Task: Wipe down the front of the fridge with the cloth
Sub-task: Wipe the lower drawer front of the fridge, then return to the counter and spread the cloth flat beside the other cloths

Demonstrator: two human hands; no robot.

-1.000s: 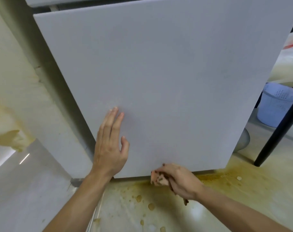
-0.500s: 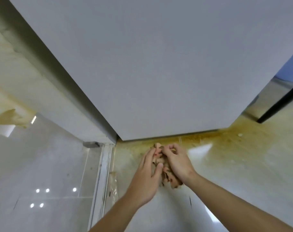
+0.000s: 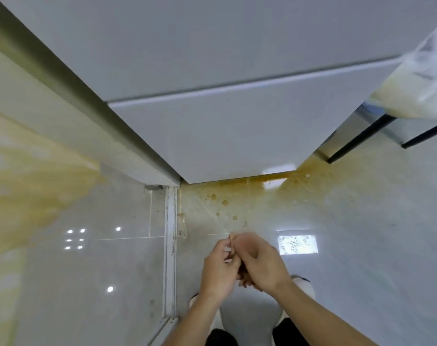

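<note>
I see my two hands meeting low in the view, well clear of the fridge. My left hand (image 3: 218, 272) is curled, its fingertips (image 3: 228, 248) pinching one edge of the cloth (image 3: 246, 277). My right hand (image 3: 263, 264) is closed in a loose fist over the rest, knuckles up, and touches the left. The cloth is bunched between the two palms; only a brownish, mottled bit shows beneath the right hand and a pale sliver at the fingertips. The motion blur there keeps me from telling how it is folded.

Below the hands are my feet in white slippers (image 3: 304, 285) on the glossy floor (image 3: 362, 245). Left of the hands runs a white door track (image 3: 170, 245). Just beyond the hands the tiles carry a yellow-brown stain (image 3: 224, 203) with darker round spots. Farther on stands the fridge (image 3: 224, 136), its pale grey front split by a seam. To the far right of it are black table legs (image 3: 357, 141).
</note>
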